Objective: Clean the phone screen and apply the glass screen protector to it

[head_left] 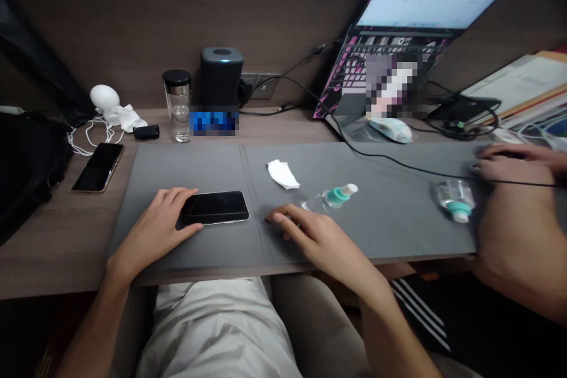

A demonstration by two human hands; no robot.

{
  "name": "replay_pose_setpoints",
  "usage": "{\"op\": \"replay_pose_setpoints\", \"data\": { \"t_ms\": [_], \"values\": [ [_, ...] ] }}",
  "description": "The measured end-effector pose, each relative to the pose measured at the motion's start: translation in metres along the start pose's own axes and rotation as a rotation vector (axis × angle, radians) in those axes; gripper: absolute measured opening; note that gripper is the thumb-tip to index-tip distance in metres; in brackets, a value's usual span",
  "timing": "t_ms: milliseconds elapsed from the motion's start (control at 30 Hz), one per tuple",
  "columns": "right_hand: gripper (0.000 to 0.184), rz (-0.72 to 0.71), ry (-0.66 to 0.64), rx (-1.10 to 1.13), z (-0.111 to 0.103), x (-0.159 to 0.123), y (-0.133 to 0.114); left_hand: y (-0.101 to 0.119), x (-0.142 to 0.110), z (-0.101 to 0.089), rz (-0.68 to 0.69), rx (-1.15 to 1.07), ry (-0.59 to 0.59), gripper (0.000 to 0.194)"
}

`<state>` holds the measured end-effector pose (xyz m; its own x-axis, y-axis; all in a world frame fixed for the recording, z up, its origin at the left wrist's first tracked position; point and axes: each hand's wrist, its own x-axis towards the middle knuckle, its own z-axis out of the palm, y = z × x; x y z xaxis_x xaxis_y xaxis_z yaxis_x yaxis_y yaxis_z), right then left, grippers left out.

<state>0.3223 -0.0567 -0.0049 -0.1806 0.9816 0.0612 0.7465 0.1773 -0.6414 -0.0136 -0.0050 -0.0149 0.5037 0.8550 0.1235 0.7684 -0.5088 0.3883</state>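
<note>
- As we look down on the grey desk mat, the left hand has the black smartphone on the mat's left half, fingers curled over the phone's end and thumb against its lower edge, a firm grasp!
- Over on the mat's right half, the right hand is holding nothing, its fingertips released and resting on the surface.
- Just beside those fingertips, a small clear bottle with a teal collar lies on its side on the mat.
- Behind that bottle, a crumpled white tissue sits on the mat.
- At the mat's right end, a co-worker's hand comes in, curled over something too hidden to tell, next to a second clear bottle.
- A black cable crosses the mat's far side.
- Left of the mat, another smartphone lies on the bench.
- Beyond the mat stand a glass tumbler, a dark cylindrical speaker and an open laptop.
</note>
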Motion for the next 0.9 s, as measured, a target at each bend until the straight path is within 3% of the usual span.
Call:
{"op": "replay_pose_setpoints", "data": {
  "t_ms": [67, 167, 367, 500, 600, 667, 767, 900],
  "values": [
    [0.039, 0.004, 0.002, -0.051, -0.004, -0.004, -0.001, 0.001, 0.001, -0.001, -0.001, 0.017, 0.024, 0.066],
    [0.038, 0.015, 0.104, -0.081, 0.000, -0.009, -0.001, 0.004, 0.002, -0.003, 0.001, 0.042, 0.049, 0.069],
    [0.042, -0.137, 0.053, -0.186, 0.030, -0.022, 0.005, 0.007, 0.004, 0.003, -0.020, 0.036, 0.087, 0.068],
    [0.047, -0.108, 0.156, -0.138, 0.042, -0.014, 0.005, -0.003, 0.002, 0.003, -0.079, -0.034, 0.061, 0.080],
    [0.061, -0.008, 0.126, -0.088, 0.043, 0.009, 0.002, -0.010, -0.001, -0.003, -0.217, -0.231, -0.003, 0.097],
    [0.070, 0.033, 0.061, 0.034, 0.041, 0.027, 0.000, -0.010, -0.002, -0.008, -0.283, -0.451, 0.045, 0.095],
    [0.057, 0.064, 0.025, 0.201, 0.043, 0.043, -0.001, -0.002, -0.002, -0.015, -0.356, -0.814, 0.178, 0.085],
    [0.073, 0.084, 0.051, 0.253, 0.050, 0.044, 0.002, 0.006, 0.000, -0.024, -0.448, -1.036, 0.122, 0.086]
  ]
}}
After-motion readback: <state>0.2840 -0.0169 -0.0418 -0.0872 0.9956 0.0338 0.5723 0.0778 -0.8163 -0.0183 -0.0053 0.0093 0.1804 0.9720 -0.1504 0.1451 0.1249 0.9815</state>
